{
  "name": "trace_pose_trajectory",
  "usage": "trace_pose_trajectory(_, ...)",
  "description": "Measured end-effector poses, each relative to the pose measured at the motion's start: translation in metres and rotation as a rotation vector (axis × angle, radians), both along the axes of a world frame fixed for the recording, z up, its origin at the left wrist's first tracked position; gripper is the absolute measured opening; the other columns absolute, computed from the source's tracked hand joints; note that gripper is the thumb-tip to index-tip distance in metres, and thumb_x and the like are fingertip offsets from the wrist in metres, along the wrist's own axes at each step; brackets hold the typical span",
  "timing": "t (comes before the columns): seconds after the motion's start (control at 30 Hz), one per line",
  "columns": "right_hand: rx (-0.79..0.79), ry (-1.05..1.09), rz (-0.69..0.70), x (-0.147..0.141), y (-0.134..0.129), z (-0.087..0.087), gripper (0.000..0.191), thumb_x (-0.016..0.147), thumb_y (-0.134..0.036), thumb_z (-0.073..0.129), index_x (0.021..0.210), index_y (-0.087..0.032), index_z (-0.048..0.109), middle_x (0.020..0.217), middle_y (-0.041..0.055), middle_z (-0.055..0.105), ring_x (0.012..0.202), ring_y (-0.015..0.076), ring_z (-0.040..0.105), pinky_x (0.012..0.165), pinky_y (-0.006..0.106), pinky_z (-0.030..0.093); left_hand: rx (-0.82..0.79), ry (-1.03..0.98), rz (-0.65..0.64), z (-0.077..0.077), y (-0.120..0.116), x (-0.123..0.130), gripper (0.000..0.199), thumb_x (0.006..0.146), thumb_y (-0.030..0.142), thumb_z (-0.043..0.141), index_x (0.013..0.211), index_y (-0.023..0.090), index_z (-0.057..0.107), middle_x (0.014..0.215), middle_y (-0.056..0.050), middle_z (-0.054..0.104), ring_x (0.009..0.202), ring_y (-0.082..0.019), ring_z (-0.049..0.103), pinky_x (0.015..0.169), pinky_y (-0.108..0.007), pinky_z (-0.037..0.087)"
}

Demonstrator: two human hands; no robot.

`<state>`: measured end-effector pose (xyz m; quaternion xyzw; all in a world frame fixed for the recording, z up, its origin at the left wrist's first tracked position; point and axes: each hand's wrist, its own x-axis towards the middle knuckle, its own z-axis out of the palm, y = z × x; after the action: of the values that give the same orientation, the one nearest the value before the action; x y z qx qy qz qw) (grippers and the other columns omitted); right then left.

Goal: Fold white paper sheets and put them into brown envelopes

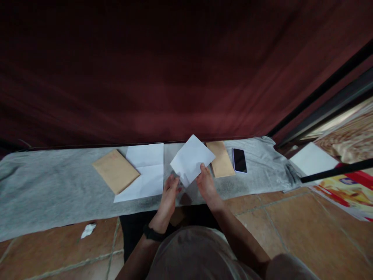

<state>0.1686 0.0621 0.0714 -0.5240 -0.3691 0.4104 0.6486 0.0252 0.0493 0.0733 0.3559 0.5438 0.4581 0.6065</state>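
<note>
One piece of white paper (pixel 192 155) is held at a slant over a gray cloth (pixel 58 194), pinched at its lower right edge between thumb and fingers of a person's right hand (pixel 206 183). The left hand (pixel 168 194), fingers loosely parted, is at the lower left edge; whether it touches cannot be told. At right lie a brown envelope (pixel 223 161) and a phone (pixel 239 160); at left, a second envelope (pixel 116 171) overlaps a creased sheet (pixel 150 177).
</note>
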Motion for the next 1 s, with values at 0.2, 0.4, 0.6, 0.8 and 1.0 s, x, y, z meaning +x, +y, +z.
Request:
trace_pose_trajectory(0.2, -0.148, 0.121, 0.031, 0.003, -0.023, -0.042, 0.055, 0.104, -0.056, 0.027, 0.133, -0.02, 0.058, 0.128, 0.013, 0.07, 0.116, 0.026, 0.068, 0.092, 0.046, 0.059, 0.002, -0.031, 0.035, -0.042, 0.0, 0.002, 0.054, 0.073, 0.036, 0.076, 0.122, 0.016, 0.064, 0.109, -0.011, 0.076, 0.094, -0.026, 0.073, 0.084, -0.041, 0.058)
trace_pose_trajectory(0.4, -0.403, 0.397, 0.228, 0.019, -0.062, -0.059, 0.033, 0.095, -0.048, 0.051, 0.104, -0.021, 0.068, 0.108, 0.0112, 0.076, 0.098, 0.024, 0.073, 0.09, 0.043, 0.057, 0.208, 0.526, -0.139, -0.05, 0.019, -0.015, 0.057, 0.08, 0.016, 0.06, 0.137, 0.015, 0.054, 0.121, -0.01, 0.072, 0.109, -0.025, 0.069, 0.098, -0.04, 0.054)
trace_pose_trajectory(0.6, -0.524, 0.139, 0.394, 0.038, -0.078, -0.044, 0.042, 0.093, -0.05, 0.055, 0.11, -0.016, 0.072, 0.108, 0.0138, 0.076, 0.09, 0.0238, 0.073, 0.087, 0.042, 0.057, 0.217, 0.939, -0.266, -0.041, 0.022, -0.023, 0.067, 0.092, 0.019, 0.055, 0.155, 0.017, 0.034, 0.121, -0.012, 0.073, 0.099, -0.027, 0.073, 0.088, -0.036, 0.057)
trace_pose_trajectory(0.8, -0.062, -1.038, 0.243, 0.041, -0.037, -0.041, 0.044, 0.101, -0.028, 0.044, 0.143, -0.019, 0.056, 0.15, 0.0116, 0.054, 0.141, 0.0245, 0.047, 0.119, 0.046, 0.037, 0.506, 1.409, -0.243, -0.033, 0.004, -0.017, 0.058, 0.099, 0.02, 0.043, 0.156, 0.012, 0.035, 0.132, -0.021, 0.064, 0.117, -0.033, 0.065, 0.098, -0.047, 0.052)
trace_pose_trajectory(1.0, -0.039, -1.434, 0.302, 0.027, -0.01, -0.057, 0.051, 0.102, -0.017, 0.036, 0.153, -0.013, 0.043, 0.162, 0.0104, 0.038, 0.152, 0.0236, 0.03, 0.125, 0.045, 0.026, 0.769, 1.406, -0.422, -0.047, 0.006, 0.019, 0.054, 0.102, 0.021, 0.035, 0.155, 0.009, 0.036, 0.163, -0.016, 0.035, 0.152, -0.029, 0.029, 0.122, -0.048, 0.031)
